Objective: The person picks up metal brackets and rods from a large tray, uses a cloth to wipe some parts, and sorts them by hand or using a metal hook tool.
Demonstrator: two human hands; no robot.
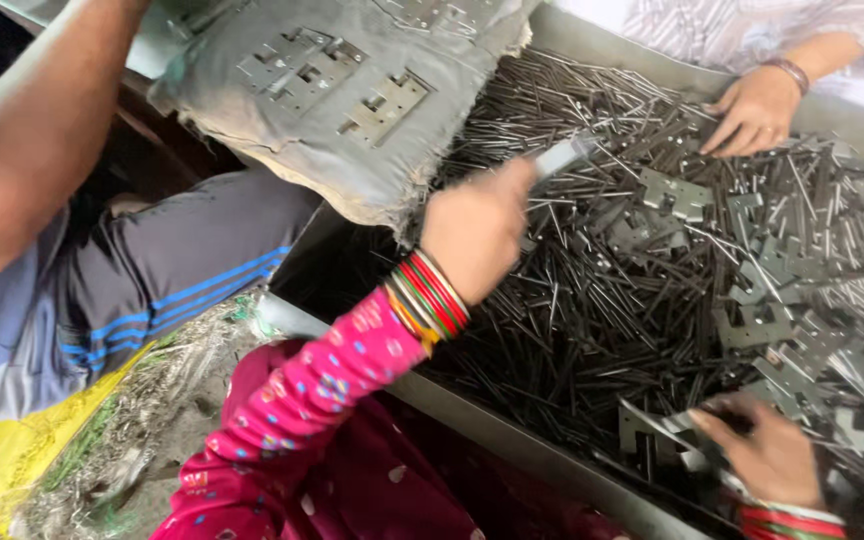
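Step in hand: sorting stamped hinge plates from pins, by the look of it.
Left hand (474,228): raised mid-scene, pinching a small flat metal piece (564,155) (blurred).
Right hand (767,455): near right, fingers closed on a hinge plate (652,425) in the tray (512,440).
Next move: calls for a firm pinch; the edges look sharp.
Materials: thin grey steel pins (572,300), notched plates, frayed dusty sack (342,120) far left.
Co-worker's hand (752,112): far right, on the pins.

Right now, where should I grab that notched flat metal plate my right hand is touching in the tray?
Pinch the flat notched plate by its raised near-left edge, coming from the tray's near rim. It tilts up off the thin pins there, beside the right hand.
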